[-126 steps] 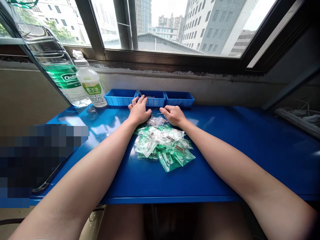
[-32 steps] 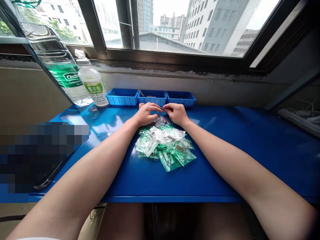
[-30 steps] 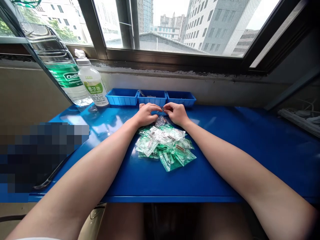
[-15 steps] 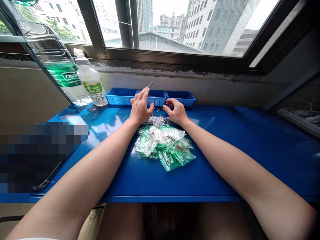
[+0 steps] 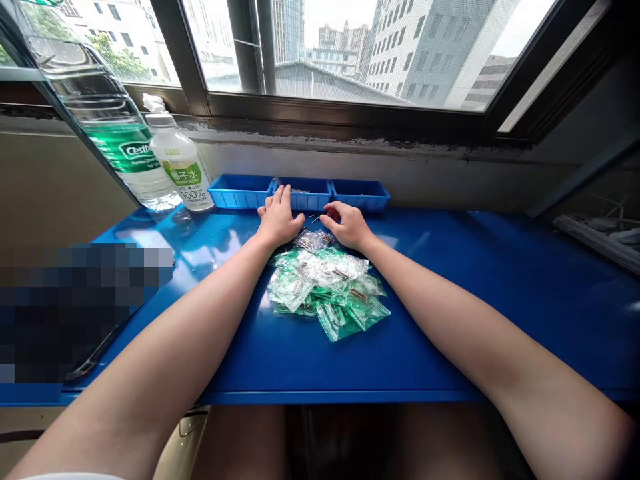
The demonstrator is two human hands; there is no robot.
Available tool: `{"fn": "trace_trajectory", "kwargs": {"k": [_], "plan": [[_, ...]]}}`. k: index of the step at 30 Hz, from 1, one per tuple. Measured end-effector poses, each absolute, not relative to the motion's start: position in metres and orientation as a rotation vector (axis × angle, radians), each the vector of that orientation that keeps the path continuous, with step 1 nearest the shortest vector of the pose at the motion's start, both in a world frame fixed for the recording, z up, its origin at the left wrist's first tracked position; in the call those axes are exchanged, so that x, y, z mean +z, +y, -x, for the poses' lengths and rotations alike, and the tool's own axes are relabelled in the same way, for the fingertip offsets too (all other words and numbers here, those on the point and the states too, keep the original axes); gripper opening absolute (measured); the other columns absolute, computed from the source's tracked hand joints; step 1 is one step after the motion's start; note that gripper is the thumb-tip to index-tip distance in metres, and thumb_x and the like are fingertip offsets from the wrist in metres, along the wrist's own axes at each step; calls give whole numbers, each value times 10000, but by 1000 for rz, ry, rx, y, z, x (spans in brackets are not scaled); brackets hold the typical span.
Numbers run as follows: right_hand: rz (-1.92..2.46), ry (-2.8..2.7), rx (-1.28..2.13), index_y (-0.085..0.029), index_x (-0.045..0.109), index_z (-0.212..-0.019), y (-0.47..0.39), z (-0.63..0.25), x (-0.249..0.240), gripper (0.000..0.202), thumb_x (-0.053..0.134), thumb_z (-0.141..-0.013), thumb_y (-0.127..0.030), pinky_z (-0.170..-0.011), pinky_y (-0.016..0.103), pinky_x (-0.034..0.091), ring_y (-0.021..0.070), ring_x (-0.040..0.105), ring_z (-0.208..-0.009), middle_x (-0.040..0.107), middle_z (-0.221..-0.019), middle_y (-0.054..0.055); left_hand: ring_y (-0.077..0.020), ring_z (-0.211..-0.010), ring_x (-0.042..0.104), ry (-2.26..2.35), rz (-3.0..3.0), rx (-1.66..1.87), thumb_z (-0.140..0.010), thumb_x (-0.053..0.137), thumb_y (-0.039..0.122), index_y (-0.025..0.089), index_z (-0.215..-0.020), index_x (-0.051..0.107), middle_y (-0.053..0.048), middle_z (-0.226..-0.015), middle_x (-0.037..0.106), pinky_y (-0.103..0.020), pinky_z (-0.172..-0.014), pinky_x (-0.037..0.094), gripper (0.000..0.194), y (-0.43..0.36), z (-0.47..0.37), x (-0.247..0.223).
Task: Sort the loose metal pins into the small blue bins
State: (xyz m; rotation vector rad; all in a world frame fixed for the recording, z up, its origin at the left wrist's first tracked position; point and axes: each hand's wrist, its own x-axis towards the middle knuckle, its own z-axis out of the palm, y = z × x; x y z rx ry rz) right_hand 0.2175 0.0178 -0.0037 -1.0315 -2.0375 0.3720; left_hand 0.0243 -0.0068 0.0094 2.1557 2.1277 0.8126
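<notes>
My left hand (image 5: pixel 281 217) reaches to the front wall of the middle blue bin (image 5: pixel 305 200), fingers stretched out and thumb spread, with nothing seen in it. Small metal pieces (image 5: pixel 299 191) lie inside that bin. My right hand (image 5: pixel 349 223) rests low on the table before the right blue bin (image 5: pixel 360 193), its fingers curled and the thumb and forefinger slightly apart. Just left of its fingertips lie a few thin dark pins (image 5: pixel 315 217). Between my wrists is a clear bag of small metal parts (image 5: pixel 314 240). Nearer me lies a heap of clear and green plastic packets (image 5: pixel 330 287).
The left blue bin (image 5: pixel 240 193) joins the row against the wall. A white coconut water bottle (image 5: pixel 183 167) and a large water bottle (image 5: pixel 120 133) stand at the back left. A pixelated dark patch (image 5: pixel 75 313) covers the table's left side. Windows are behind.
My left hand has lowered slightly; the thin grey object that stuck up from its fingers is no longer in them. My right hand has shifted a little lower, near the pins.
</notes>
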Motion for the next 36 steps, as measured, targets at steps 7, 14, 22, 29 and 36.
{"fn": "trace_trajectory", "kwargs": {"k": [7,14,22,29,36], "plan": [[902,-2246,396,-173,746,-949,16,-221,-2,266,665,-828,-396,-829,367,500,241,657,-912,739,-996,95,-370,-1440,298,2103,-2220,809,-834,499,404,226,-1571,276,-111,-1622,291,-545,-1121,315,791,-7,-24,9],[794,-2414,361,-215,790,-986,20,-225,-5,305,734,-784,-437,-976,442,457,280,614,-1066,715,-1083,99,-373,-1415,339,2129,-2237,737,-832,497,394,253,-1551,324,-81,-1630,280,-554,-1109,338,753,-8,-24,9],[811,-2402,370,-210,787,-929,20,-223,-4,185,705,-806,-322,-971,430,446,262,616,-1033,719,-1046,89,-370,-1409,362,2143,-2264,682,-826,483,386,265,-1563,295,-75,-1635,267,-548,-1098,358,770,-9,-24,10],[862,-2377,437,-183,691,-804,22,-222,-2,76,683,-762,-246,-934,415,438,249,604,-974,716,-960,75,-374,-1417,351,2111,-2246,717,-823,488,390,260,-1560,303,-76,-1638,261,-555,-1105,344,771,-8,-24,10],[919,-2210,671,-183,621,-759,22,-223,0,91,628,-787,-269,-776,344,479,185,605,-761,689,-823,38,-385,-1417,346,2090,-2242,726,-813,500,388,264,-1567,284,-83,-1639,256,-563,-1105,335,794,-8,-23,10]]}}
